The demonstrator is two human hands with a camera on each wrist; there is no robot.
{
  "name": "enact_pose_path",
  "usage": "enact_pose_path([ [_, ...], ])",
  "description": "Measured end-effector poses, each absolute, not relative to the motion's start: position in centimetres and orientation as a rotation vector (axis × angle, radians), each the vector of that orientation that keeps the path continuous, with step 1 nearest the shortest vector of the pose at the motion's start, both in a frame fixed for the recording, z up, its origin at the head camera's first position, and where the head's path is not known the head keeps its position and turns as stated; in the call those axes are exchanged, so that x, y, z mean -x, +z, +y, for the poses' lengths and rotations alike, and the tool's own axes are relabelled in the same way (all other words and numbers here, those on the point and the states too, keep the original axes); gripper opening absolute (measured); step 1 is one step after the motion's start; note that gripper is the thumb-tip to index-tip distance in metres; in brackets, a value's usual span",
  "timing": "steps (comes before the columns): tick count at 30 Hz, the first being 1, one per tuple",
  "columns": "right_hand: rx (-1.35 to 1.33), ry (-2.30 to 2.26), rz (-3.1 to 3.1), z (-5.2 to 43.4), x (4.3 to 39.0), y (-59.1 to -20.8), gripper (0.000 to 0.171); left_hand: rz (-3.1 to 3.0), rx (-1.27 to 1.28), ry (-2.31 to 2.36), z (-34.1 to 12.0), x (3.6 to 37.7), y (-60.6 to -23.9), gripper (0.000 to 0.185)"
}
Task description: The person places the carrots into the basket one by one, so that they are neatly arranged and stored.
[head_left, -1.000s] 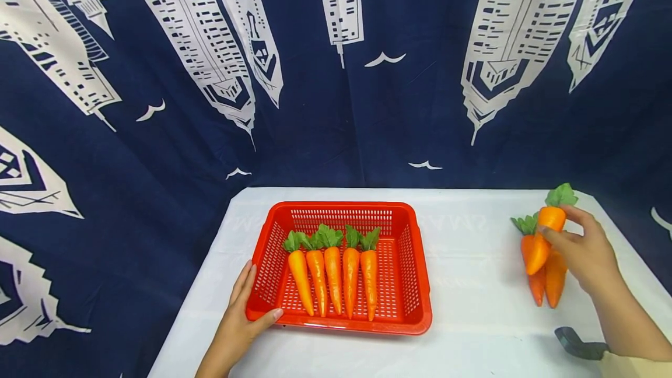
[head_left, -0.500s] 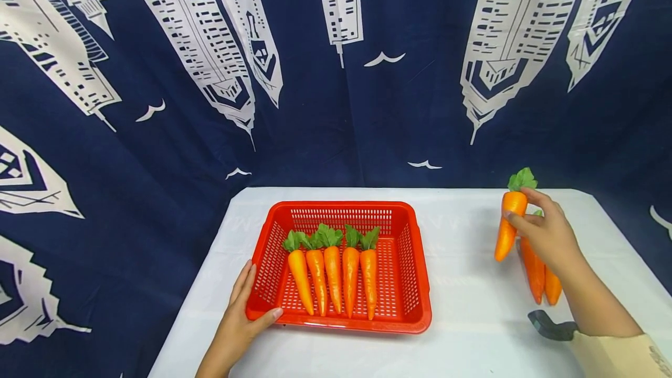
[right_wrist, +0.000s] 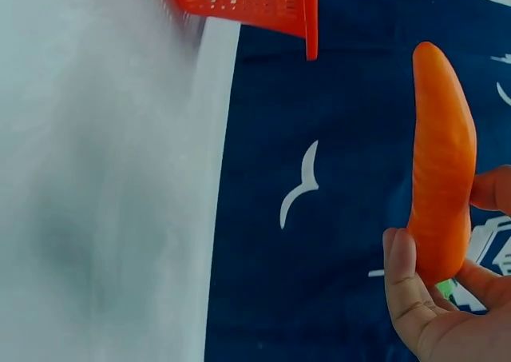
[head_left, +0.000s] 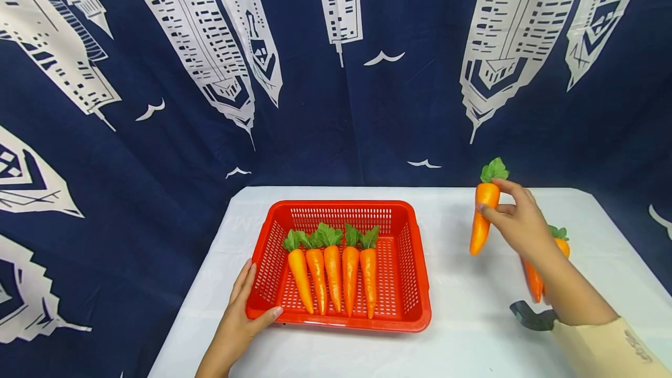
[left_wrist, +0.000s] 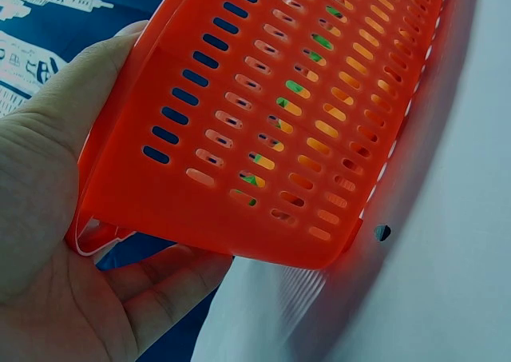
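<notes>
Orange tapered carrot (head_left: 482, 221) with green leaves, pinched in right hand (head_left: 517, 223) grip.

No readable word, number or brand anywhere: only faint, mirrored, illegible lettering showing through the white cover of the counter (head_left: 472, 220) behind the red basket (head_left: 415, 261), and a small unreadable mark on the cream sleeve (head_left: 625, 349) right of that basket.

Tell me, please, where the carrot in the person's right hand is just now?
In the head view the carrot hangs in the right hand, above the white table, right of the red basket.
</notes>
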State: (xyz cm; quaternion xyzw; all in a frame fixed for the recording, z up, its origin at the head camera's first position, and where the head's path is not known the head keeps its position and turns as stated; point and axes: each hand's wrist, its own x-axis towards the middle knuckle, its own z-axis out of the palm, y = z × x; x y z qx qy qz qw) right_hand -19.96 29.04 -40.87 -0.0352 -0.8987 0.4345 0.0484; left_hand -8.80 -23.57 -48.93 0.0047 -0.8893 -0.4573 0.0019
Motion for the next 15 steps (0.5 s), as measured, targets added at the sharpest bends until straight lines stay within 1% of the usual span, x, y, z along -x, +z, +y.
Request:
enact_pose_path([
  [10, -0.119, 1.360, -2.649, 26.8, 20.7, -40.2, 0.066, -2.799, -0.013, -1.412, -23.6, 8.9, -49.0, 0.108],
  [15, -0.189, 1.396, -2.621, 25.3, 21.1, -40.0, 0.062, -2.803, -0.009, -1.405, -23.6, 8.9, -49.0, 0.108],
])
